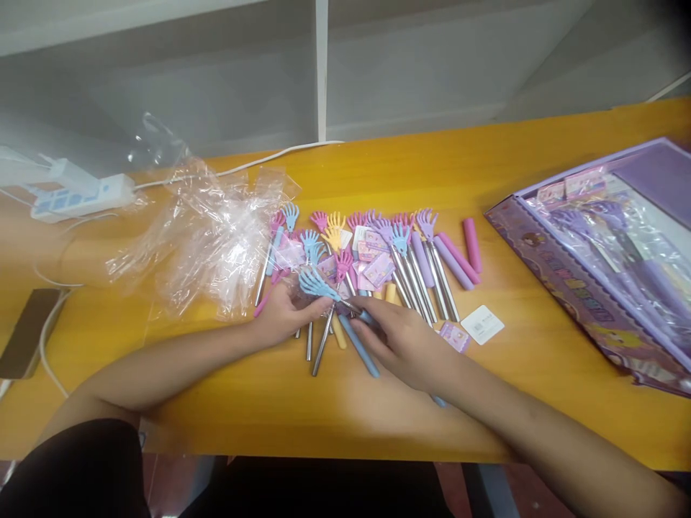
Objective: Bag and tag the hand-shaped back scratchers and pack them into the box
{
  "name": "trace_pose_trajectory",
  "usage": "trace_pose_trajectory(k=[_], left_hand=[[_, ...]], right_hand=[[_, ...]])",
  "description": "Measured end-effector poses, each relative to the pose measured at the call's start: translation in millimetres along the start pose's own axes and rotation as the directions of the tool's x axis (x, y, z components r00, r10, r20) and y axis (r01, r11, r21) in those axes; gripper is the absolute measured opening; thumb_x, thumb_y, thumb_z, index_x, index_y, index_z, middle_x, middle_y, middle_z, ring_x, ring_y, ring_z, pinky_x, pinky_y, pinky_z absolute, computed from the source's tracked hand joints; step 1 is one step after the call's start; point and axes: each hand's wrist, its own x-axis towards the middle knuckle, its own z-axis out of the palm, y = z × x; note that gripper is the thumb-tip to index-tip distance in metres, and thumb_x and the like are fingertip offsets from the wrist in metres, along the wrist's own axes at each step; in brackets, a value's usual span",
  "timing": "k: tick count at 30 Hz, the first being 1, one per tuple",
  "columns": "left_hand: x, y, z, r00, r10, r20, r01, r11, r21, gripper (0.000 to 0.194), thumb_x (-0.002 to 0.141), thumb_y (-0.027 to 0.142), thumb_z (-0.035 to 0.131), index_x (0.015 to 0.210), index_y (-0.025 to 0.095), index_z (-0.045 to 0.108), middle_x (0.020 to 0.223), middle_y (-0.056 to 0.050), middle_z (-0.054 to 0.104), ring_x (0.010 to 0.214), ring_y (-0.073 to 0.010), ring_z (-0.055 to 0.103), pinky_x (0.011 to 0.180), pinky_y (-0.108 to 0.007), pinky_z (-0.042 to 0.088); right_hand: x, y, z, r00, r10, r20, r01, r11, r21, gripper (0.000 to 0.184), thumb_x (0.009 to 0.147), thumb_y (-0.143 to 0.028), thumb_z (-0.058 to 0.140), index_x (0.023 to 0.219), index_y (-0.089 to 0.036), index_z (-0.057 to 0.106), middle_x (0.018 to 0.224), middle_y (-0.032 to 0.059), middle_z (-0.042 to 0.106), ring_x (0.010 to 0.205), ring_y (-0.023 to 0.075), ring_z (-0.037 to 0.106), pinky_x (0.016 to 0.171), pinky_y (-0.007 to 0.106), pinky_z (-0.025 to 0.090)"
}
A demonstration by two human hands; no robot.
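Note:
Several small back scratchers [402,255] with pastel hand-shaped heads, metal shafts and coloured grips lie in a loose row on the yellow table [378,180]. My left hand [283,316] pinches the neck of a blue-headed scratcher [317,284]. My right hand [402,342] is closed around that scratcher's shaft and blue grip; its fingers point left. A second blue grip [359,349] lies just under my right fingers. Small printed tags [378,267] are scattered among the scratchers.
Crumpled clear plastic bags [208,230] lie left of the scratchers. A white power strip [80,194] with cable sits at far left, with a dark phone [26,331] below it. An open purple display box [610,252] holding bagged items stands at right. A white card [482,324] lies nearby.

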Motion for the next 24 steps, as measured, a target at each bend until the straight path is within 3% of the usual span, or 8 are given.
trace_pose_trajectory(k=[6,11,15,20,24], left_hand=[[0.9,-15.6,-2.6,0.981,-0.03,-0.192,-0.004,0.985,-0.171,0.031,0.089,0.039,0.088,0.099,0.017,0.07,0.088,-0.001,0.073,0.077,-0.0121,0.067,0.079,-0.025,0.057],[7.2,-13.4,-2.5,0.956,-0.08,-0.281,-0.031,0.928,-0.371,0.032,0.088,0.04,0.088,0.094,0.018,0.065,0.076,0.003,0.066,0.067,-0.0085,0.062,0.069,-0.02,0.054],[9.6,-8.8,-1.1,0.955,-0.109,-0.277,-0.016,0.91,-0.414,0.033,0.086,0.038,0.09,0.096,0.018,0.066,0.077,0.003,0.066,0.066,-0.008,0.061,0.067,-0.02,0.053],[11.2,-9.7,-1.8,0.96,-0.124,-0.252,0.003,0.902,-0.431,0.032,0.089,0.043,0.085,0.101,0.018,0.069,0.083,-0.001,0.069,0.07,-0.0113,0.062,0.065,-0.023,0.052],[10.1,-9.4,-1.9,0.982,-0.118,-0.145,0.045,0.901,-0.431,0.035,0.093,0.047,0.077,0.11,0.016,0.072,0.085,-0.005,0.072,0.075,-0.0164,0.066,0.066,-0.027,0.052]], right_hand=[[-2.1,7.6,-20.7,0.995,-0.001,0.104,0.001,1.0,0.001,0.049,0.106,-0.026,0.054,0.152,-0.019,0.04,0.074,-0.0042,0.066,0.055,0.0134,0.06,0.054,0.025,0.041],[-2.4,14.8,-27.6,0.958,-0.284,0.043,0.287,0.954,-0.084,0.049,0.104,-0.023,0.056,0.153,-0.024,0.048,0.091,-0.0002,0.072,0.065,0.0131,0.062,0.061,0.027,0.047],[-1.5,13.5,-27.8,0.903,-0.419,0.093,0.426,0.902,-0.071,0.034,0.103,-0.028,0.063,0.137,-0.024,0.063,0.106,0.005,0.071,0.082,0.0156,0.069,0.066,0.028,0.053],[-1.5,10.9,-28.4,0.889,-0.432,0.151,0.434,0.901,0.024,0.037,0.104,-0.039,0.067,0.136,-0.022,0.066,0.11,0.0059,0.071,0.09,0.0156,0.072,0.071,0.028,0.056],[-1.7,10.7,-26.5,0.877,-0.458,0.143,0.457,0.888,0.04,0.04,0.103,-0.046,0.07,0.135,-0.022,0.067,0.108,0.0055,0.073,0.084,0.0142,0.071,0.07,0.028,0.055]])
